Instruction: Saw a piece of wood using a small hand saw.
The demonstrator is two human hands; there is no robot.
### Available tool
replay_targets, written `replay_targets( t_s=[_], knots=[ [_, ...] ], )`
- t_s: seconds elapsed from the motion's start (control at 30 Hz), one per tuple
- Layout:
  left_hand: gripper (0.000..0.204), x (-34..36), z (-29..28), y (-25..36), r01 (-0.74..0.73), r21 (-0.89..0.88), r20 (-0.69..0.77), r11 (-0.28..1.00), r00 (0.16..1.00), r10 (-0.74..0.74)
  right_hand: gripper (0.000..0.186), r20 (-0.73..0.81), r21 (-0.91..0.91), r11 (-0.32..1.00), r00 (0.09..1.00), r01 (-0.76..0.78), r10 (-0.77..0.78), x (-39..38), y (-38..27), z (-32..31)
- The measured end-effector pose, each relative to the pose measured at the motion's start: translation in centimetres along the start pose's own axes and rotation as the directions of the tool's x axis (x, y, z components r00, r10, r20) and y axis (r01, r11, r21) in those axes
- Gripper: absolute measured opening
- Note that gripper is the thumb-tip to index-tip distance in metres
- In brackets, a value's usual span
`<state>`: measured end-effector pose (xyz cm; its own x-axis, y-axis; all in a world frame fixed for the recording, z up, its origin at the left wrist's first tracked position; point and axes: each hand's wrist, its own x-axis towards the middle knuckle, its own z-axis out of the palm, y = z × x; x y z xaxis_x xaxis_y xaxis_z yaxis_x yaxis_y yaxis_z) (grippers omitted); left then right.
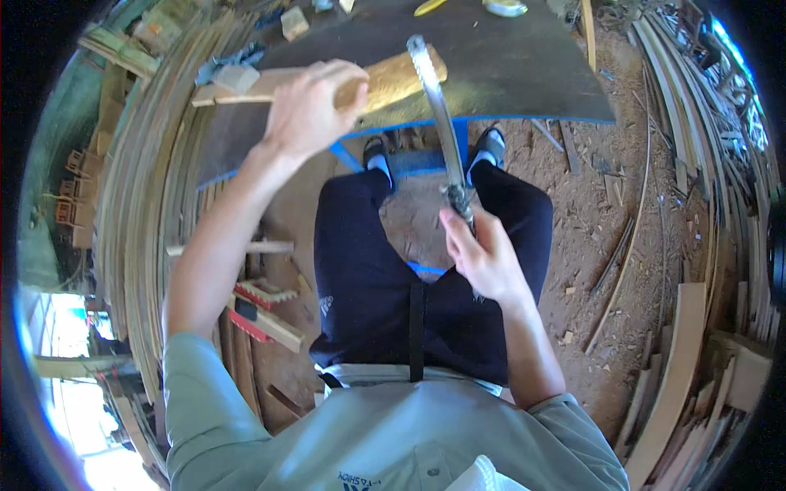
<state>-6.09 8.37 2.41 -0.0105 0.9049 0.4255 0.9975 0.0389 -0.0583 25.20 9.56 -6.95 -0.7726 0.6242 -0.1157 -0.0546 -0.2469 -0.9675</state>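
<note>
A wooden piece (404, 78), yellowish at its right end and paler toward the left, lies on the dark tabletop (532, 74). My left hand (307, 110) is closed round it from above, fingers curled over the wood. My right hand (479, 254) grips the handle end of a long, narrow metal tool (440, 114), whose far end reaches up over the right part of the wood; I cannot tell whether it touches it. A pale block (236, 78) and a blue cloth-like item (223, 64) sit near the wood's left end.
A small block (295, 24) and a yellow item (428, 6) are farther back on the table. Stacked wooden strips (135, 204) line the left, and more boards (679, 344) the right. My legs are under the table; wood scraps (616, 188) litter the dirt floor.
</note>
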Motion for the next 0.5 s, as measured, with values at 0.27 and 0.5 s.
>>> replay_targets(
  t_s=[0.27,0.5],
  knots=[
    [0.057,-3.4,0.7,-2.6,0.137,-0.203,-0.024,0.969,0.989,-0.145,0.028,-0.141,-0.366,0.928,0.98,0.077,-0.137,6.2,0.9,5.2],
    [0.053,-3.4,2.6,-2.4,0.159,-0.408,-0.081,0.899,0.974,-0.209,0.034,-0.181,-0.549,0.822,0.938,0.153,-0.296,10.2,-0.1,7.7]
  ],
)
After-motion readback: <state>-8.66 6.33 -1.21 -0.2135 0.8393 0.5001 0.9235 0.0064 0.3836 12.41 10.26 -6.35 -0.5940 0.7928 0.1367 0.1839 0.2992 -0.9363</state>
